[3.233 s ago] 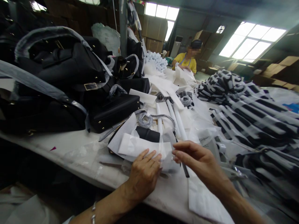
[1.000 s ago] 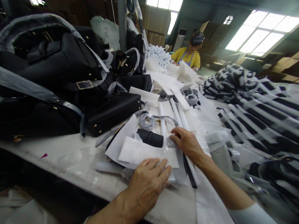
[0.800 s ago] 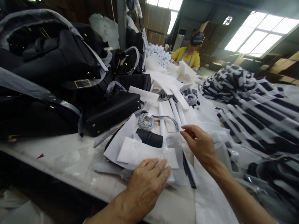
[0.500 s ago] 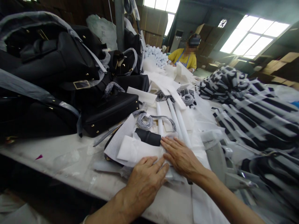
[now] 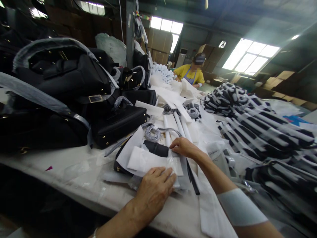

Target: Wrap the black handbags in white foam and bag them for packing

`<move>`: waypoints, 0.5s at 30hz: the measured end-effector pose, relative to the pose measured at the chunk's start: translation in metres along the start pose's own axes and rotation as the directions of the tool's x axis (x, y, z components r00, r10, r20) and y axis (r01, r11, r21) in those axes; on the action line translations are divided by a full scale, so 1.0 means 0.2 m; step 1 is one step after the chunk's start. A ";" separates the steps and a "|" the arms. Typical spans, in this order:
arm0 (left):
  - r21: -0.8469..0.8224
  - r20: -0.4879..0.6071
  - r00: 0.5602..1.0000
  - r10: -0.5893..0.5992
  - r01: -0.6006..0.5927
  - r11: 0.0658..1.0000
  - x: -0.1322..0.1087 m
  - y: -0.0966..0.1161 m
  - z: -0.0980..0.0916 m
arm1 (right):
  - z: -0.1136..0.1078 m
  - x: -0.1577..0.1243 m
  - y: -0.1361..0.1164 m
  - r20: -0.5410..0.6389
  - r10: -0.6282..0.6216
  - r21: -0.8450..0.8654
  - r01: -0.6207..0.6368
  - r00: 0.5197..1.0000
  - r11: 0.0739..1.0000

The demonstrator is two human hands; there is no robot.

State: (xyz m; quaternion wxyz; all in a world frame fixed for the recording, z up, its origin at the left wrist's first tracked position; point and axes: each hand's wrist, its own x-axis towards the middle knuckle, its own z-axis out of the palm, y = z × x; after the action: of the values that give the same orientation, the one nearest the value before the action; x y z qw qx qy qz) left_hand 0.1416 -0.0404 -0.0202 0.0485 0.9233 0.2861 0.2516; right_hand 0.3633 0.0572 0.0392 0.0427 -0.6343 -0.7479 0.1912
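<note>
My left hand lies flat, fingers stretched out, over the near edge of a white foam sheet. My right hand has its fingers bent and pinched on clear plastic film, which stretches from the fingertips down towards the left hand. Beside the right fingertips is a rolled black piece that looks like leather. Foam and black piece rest on a black bag lying flat, mostly covered by white sheeting. Just beyond is a coiled, plastic-wrapped strap. A black strip sticks out below my right wrist.
Black bags with wrapped handles are heaped on the left of the white table. White tubes and foam sheets lie ahead. Wrapped black-and-white straps are piled at right. A person in yellow is at the far end.
My right hand has risen from lying flat beside the left and moved slightly away, fingers now bent on the film. The left hand stays on the foam. The view has tilted up.
</note>
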 end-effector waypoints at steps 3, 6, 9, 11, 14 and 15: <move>-0.004 -0.075 0.997 0.002 -0.003 1.000 -0.02 -0.01 0.03 | -0.02 0.00 0.00 0.036 0.018 0.045 -0.020 0.999 0.999; 0.007 -0.105 0.995 0.004 -0.003 1.000 -0.03 -0.01 0.04 | -0.02 0.01 0.01 0.120 0.057 0.137 -0.073 0.991 0.988; 0.033 -0.109 0.994 0.007 -0.004 0.999 -0.03 -0.01 0.04 | 0.01 0.04 0.03 0.133 0.124 0.201 -0.150 0.983 0.968; 0.050 -0.113 0.994 0.002 0.003 0.999 -0.02 -0.01 0.04 | 0.04 0.06 0.03 0.114 0.190 0.215 -0.211 0.975 0.953; 0.069 -0.120 0.993 -0.014 0.023 0.997 -0.01 -0.01 0.03 | 0.07 0.09 0.02 0.089 0.291 0.229 -0.304 0.953 0.925; 0.072 -0.122 0.992 -0.018 0.027 0.997 -0.01 -0.01 0.02 | 0.08 0.09 0.02 0.087 0.316 0.237 -0.328 0.945 0.914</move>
State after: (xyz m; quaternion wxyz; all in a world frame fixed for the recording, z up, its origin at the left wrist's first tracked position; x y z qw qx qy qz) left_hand 0.1416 -0.0405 -0.0259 -0.0002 0.9042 0.3082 0.2957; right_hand 0.3592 0.0724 0.0194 0.0722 -0.7336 -0.6041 0.3027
